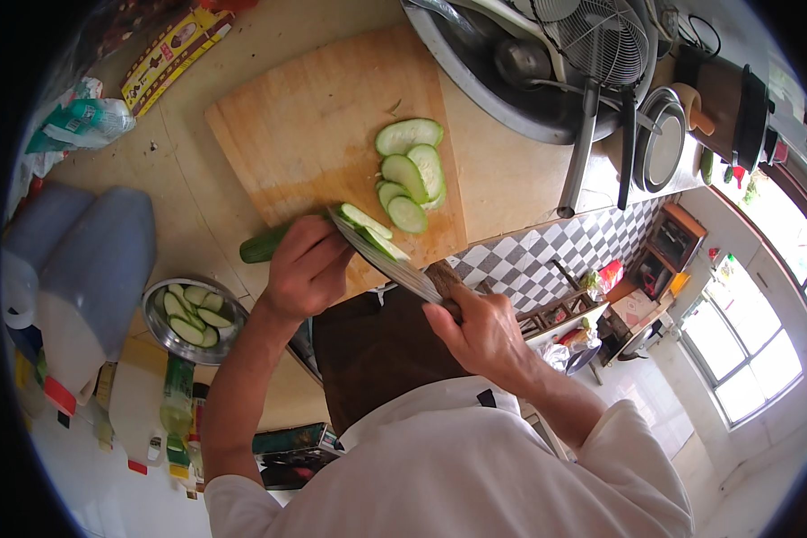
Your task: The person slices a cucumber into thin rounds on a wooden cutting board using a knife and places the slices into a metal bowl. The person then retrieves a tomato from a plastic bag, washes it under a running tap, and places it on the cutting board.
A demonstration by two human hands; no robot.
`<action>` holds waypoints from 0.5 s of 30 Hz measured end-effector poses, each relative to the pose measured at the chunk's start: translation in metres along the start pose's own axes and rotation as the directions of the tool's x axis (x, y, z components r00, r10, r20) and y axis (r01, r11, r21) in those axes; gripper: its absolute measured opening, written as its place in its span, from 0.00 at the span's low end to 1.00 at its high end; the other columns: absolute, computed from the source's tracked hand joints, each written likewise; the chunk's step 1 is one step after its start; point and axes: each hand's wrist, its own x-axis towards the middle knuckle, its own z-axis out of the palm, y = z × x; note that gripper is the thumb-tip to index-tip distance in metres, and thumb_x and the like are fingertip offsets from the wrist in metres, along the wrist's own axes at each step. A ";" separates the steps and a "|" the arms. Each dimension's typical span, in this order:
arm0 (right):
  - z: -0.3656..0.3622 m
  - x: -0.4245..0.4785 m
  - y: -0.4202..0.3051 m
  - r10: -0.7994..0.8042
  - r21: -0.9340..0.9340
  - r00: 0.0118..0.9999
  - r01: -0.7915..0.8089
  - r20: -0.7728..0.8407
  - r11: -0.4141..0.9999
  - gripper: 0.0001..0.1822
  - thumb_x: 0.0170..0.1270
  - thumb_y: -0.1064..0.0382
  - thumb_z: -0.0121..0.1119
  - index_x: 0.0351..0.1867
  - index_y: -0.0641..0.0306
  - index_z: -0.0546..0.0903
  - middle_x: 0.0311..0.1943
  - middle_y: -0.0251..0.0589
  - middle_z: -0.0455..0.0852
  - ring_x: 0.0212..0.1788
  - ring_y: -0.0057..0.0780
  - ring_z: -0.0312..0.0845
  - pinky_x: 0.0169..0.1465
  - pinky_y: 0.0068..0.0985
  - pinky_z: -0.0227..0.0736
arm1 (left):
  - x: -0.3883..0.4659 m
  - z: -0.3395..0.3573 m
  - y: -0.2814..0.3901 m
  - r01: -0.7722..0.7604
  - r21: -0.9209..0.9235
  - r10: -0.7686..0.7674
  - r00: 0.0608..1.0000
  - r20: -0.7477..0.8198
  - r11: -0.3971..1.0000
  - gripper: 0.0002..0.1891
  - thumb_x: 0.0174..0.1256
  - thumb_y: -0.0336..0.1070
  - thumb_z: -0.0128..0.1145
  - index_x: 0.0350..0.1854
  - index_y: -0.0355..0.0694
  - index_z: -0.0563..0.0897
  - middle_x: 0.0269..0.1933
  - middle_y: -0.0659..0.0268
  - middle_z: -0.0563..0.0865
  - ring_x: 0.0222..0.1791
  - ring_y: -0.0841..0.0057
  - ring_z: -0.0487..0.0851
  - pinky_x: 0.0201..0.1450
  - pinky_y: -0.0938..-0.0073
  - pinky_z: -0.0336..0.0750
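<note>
On a wooden cutting board [309, 121], my left hand [309, 269] grips a green cucumber [262, 247], one end of which sticks out to the left. My right hand [477, 329] is closed around the wooden handle of a kitchen knife [397, 269]. Its blade stands at the cut end, close to the left fingers, and partly hides it. Fresh cucumber slices [370, 228] lean along the far side of the blade. Farther right on the board lies a loose, overlapping group of pale oval slices [407, 178].
Left of my forearm, a round metal dish [232, 336] holds several slices. Large plastic jugs [101, 269] and a green bottle [177, 403] stand beyond it. A big metal basin [497, 107] with a ladle and wire strainers [592, 40] sits at the upper right, its handles jutting toward me.
</note>
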 end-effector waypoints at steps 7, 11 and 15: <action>0.025 0.011 0.007 -0.024 -0.010 0.993 0.023 -0.118 1.000 0.22 0.78 0.51 0.70 0.34 0.70 0.83 0.20 0.56 0.85 0.26 0.62 0.87 0.31 0.46 0.81 | 0.002 -0.002 -0.002 -0.012 -0.026 0.012 1.000 0.002 1.000 0.19 0.32 0.22 0.64 0.35 0.24 0.91 0.42 0.55 0.90 0.45 0.56 0.89 0.43 0.56 0.86; 0.053 0.030 0.017 -0.096 -0.040 0.976 0.090 -0.193 0.995 0.26 0.75 0.46 0.73 0.29 0.67 0.79 0.19 0.52 0.86 0.23 0.57 0.86 0.29 0.46 0.82 | 0.001 -0.002 0.002 -0.008 0.002 0.008 1.000 0.020 1.000 0.18 0.35 0.21 0.65 0.36 0.24 0.90 0.42 0.56 0.90 0.44 0.57 0.89 0.43 0.56 0.86; 0.070 0.057 0.003 -0.069 0.099 0.950 0.103 -0.303 0.990 0.27 0.79 0.45 0.68 0.28 0.65 0.79 0.21 0.56 0.86 0.25 0.59 0.87 0.30 0.47 0.81 | 0.003 -0.007 0.003 0.026 0.003 -0.026 0.997 0.072 1.000 0.17 0.41 0.20 0.68 0.39 0.27 0.92 0.43 0.58 0.91 0.45 0.58 0.89 0.46 0.58 0.86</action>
